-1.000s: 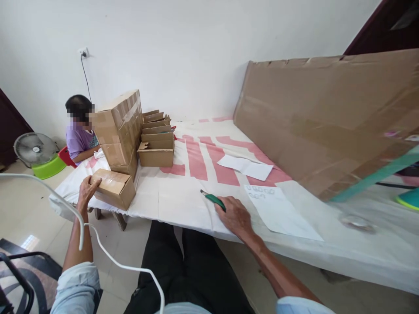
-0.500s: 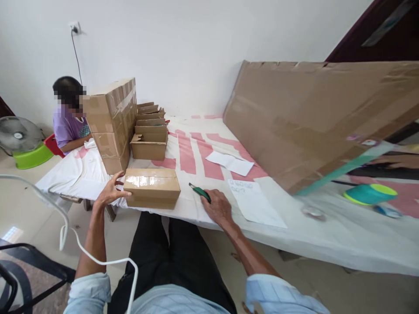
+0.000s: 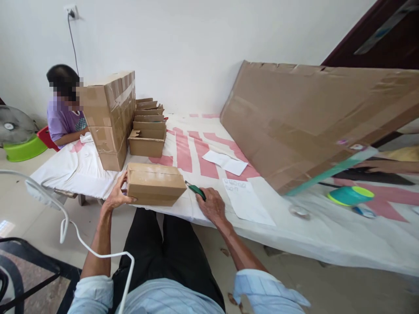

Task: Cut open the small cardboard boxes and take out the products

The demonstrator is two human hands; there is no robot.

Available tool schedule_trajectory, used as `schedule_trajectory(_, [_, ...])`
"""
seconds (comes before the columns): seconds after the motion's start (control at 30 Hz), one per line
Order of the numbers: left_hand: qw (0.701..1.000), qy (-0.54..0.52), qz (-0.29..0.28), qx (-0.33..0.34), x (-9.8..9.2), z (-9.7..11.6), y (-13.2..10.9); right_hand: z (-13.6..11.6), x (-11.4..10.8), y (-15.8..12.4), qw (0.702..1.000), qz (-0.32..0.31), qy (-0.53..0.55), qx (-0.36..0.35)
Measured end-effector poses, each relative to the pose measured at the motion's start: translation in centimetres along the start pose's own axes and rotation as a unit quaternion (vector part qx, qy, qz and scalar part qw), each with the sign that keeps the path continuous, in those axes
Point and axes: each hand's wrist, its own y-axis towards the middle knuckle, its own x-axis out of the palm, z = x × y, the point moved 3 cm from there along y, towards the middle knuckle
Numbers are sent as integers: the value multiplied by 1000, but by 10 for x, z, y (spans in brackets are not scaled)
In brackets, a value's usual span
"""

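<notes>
A small taped cardboard box [image 3: 155, 185] lies at the table's near edge, in front of my body. My left hand [image 3: 118, 194] grips its left end, thumb low on the front side and fingers round the back corner. In my right hand [image 3: 212, 204] is a green utility knife [image 3: 197, 191], its tip pointing left, close to the box's right end. Glossy clear tape runs along the box's top. Just right of my right hand lies a white sheet with marks [image 3: 247, 200], and beyond it a folded white paper [image 3: 225, 162].
Stacked taped cartons [image 3: 109, 117] and a row of open boxes [image 3: 147, 141] stand behind at left. A large cardboard panel [image 3: 304, 122] leans on the right, near a tape roll [image 3: 299, 212] and teal container [image 3: 350, 195]. A person [image 3: 65, 104] sits far left. A white cable [image 3: 98, 261] hangs in front.
My left hand has closed further round the box's left end, and the box has turned slightly. The knife has come nearer to the box's right end. The whole view has shifted a little.
</notes>
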Motion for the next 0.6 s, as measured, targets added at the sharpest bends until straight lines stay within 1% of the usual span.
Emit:
schedule_trajectory(0.13, [998, 22, 49, 37, 22, 15, -6, -1, -4, -2, 1000, -3, 3, -3])
schedule_trajectory(0.23, [994, 44, 73, 66, 35, 26, -8, -2, -7, -2, 1000, -11, 4, 1])
schedule_trajectory(0.37, [989, 62, 101, 84, 44, 32, -12, -3, -8, -4, 1000, -23, 17, 5])
schedule_trajectory(0.47, [986, 66, 115, 99, 48, 33, -15, -3, -10, -3, 999, -17, 48, 8])
schedule_trajectory(0.53, [984, 70, 124, 108, 50, 35, -17, -5, -19, 5, 997, 3, 78, 15])
schedule_trajectory(0.6, [982, 78, 127, 113, 52, 38, -18, -14, -40, 21, 993, 52, 100, 30])
